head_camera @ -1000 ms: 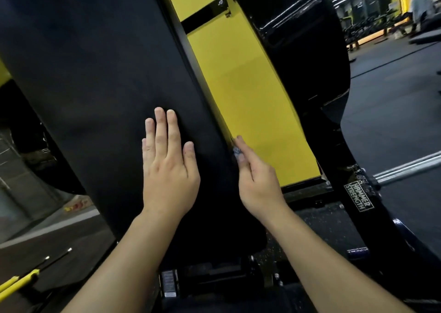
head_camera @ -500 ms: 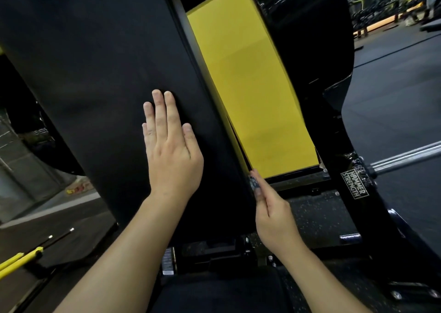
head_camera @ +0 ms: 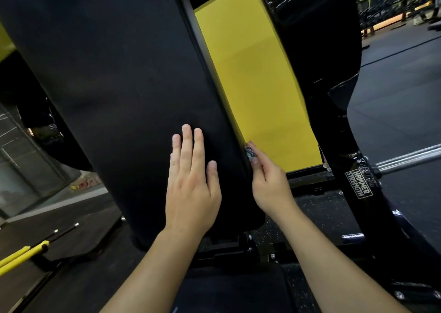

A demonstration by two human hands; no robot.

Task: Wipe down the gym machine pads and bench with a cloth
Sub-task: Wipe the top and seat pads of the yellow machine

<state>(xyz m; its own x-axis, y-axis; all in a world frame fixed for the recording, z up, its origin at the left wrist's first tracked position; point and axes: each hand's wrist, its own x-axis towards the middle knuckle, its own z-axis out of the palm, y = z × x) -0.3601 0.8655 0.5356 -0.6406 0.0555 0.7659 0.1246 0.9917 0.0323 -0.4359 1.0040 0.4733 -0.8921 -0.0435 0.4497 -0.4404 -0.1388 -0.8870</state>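
Observation:
A tall black back pad (head_camera: 119, 85) of the gym machine fills the left and middle of the head view, tilted slightly. My left hand (head_camera: 191, 188) rests flat on its lower part, fingers straight and together. My right hand (head_camera: 269, 183) pinches a small grey speckled wad of cloth (head_camera: 249, 152) and presses it against the pad's right edge. Most of the cloth is hidden by my fingers. A black seat pad (head_camera: 233, 288) lies below, between my forearms.
A yellow panel (head_camera: 257, 85) stands behind the pad. To the right rises a black frame with a Hammer Strength label (head_camera: 359, 185) and a chrome bar (head_camera: 410, 157). Yellow-tipped handles (head_camera: 21, 255) lie at lower left. A dumbbell rack (head_camera: 393, 4) stands far back right.
My right hand slid down the pad's right edge with the cloth, then came back up. My left hand stays flat on the pad, now a bit lower on it.

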